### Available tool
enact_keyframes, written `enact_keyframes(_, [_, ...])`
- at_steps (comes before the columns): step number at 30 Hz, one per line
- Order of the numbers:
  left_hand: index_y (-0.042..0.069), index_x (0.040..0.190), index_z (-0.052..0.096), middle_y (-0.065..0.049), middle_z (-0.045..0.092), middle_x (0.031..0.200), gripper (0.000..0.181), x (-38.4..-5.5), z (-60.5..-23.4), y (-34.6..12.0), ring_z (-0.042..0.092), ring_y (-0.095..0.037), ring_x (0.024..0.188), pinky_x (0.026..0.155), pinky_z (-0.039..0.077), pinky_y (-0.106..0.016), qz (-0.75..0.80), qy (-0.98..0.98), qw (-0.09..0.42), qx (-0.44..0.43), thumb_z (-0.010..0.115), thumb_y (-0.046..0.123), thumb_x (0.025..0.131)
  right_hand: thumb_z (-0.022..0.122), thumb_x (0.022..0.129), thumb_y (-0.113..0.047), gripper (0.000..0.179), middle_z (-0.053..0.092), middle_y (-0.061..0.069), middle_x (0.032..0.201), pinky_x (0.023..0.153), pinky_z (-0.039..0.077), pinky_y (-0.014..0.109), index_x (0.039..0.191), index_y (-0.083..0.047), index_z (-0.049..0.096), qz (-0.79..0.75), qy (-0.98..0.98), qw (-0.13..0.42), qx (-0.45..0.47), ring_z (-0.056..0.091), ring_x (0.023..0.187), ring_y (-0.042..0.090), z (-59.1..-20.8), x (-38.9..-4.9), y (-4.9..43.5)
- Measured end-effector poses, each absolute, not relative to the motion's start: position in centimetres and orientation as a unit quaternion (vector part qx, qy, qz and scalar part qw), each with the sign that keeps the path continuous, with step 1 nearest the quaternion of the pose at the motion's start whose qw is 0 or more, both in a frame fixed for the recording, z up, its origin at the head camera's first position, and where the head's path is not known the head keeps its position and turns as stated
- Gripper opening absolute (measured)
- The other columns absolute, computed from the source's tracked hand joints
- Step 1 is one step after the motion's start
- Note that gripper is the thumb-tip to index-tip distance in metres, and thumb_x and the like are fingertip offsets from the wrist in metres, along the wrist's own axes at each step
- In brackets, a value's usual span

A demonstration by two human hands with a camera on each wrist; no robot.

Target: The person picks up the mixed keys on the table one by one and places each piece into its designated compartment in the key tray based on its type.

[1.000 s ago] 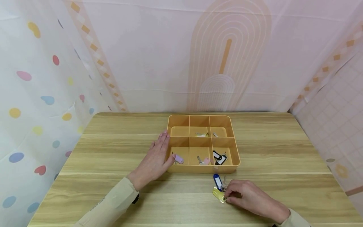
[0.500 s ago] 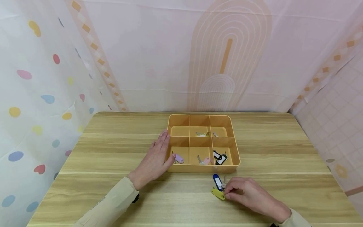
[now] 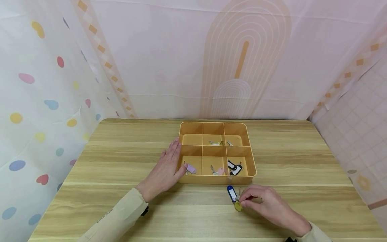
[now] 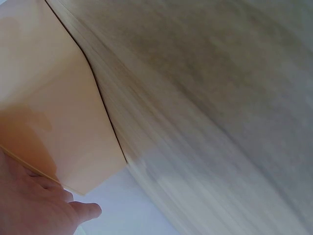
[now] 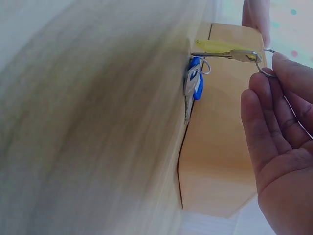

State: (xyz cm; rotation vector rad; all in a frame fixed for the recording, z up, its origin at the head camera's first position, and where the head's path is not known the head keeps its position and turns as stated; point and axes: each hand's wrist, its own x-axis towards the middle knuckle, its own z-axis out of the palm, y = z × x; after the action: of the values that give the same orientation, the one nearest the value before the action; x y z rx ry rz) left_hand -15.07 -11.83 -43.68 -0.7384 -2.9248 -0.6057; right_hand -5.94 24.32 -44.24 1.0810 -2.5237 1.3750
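My right hand point(image 3: 267, 204) pinches the metal ring of a key with a yellow tag point(image 3: 238, 206) between thumb and forefinger. In the right wrist view the key point(image 5: 242, 55) and tag hang from that ring, just over the table. A second key with a blue tag point(image 3: 231, 193) lies beside it on the wood, in front of the orange six-compartment organizer box point(image 3: 216, 179). Against the box's left wall rests my left hand point(image 3: 164, 171), fingers straight, thumb at the front left corner. The left wrist view shows those fingers point(image 4: 44, 200) along the box rim.
Inside the box, a purple-tagged key point(image 3: 190, 169), a pink-tagged key point(image 3: 220, 171) and black-tagged keys point(image 3: 235, 169) lie in the front row. A yellow-tagged key point(image 3: 215, 143) and another key point(image 3: 230, 143) are in the back row. Patterned cloth point(image 3: 163, 67) hangs behind the wooden table point(image 3: 127, 151).
The yellow tag has gone from lying flat beside the blue one to hanging from my right fingers, which have lifted slightly. My left hand stays on the box.
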Motion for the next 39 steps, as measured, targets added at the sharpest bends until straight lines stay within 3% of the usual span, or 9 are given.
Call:
enact_keyframes(10, [-0.006,0.162,0.013,-0.017,0.004,0.173,0.078,-15.1,-43.7,-11.8,0.007,-0.032,0.159,0.123,0.020,-0.059,-0.197,-0.950,0.029,-0.240,0.041,0.043,0.109,0.078,0.091,-0.007,0.016,0.074,-0.008,0.099,0.076,0.061,0.026,0.099,-0.022,0.077,0.459,-0.829,0.034,0.319,0.070,0.088,0.007,-43.0,-5.9,24.4])
enact_keyframes(23, [-0.006,0.162,0.014,-0.017,0.004,0.173,0.078,-15.1,-43.7,-11.8,0.008,-0.032,0.159,0.123,0.021,-0.058,-0.197,-0.950,0.030,-0.238,0.043,0.042,0.108,0.080,0.084,0.004,0.029,0.075,-0.007,0.097,0.079,0.058,0.020,0.098,-0.020,0.078,0.451,-0.823,0.097,0.331,0.071,0.087,0.008,-41.3,-6.7,24.5])
enact_keyframes(39, [-0.007,0.162,0.015,-0.018,0.005,0.173,0.078,-15.0,-43.8,-11.8,0.008,-0.032,0.159,0.123,0.020,-0.058,-0.197,-0.949,0.034,-0.243,0.041,0.044,0.108,0.079,0.084,0.008,0.031,0.075,-0.003,0.097,0.081,0.056,0.017,0.096,-0.021,0.078,0.471,-0.822,0.134,0.290,0.071,0.090,0.009,-38.8,-7.7,24.0])
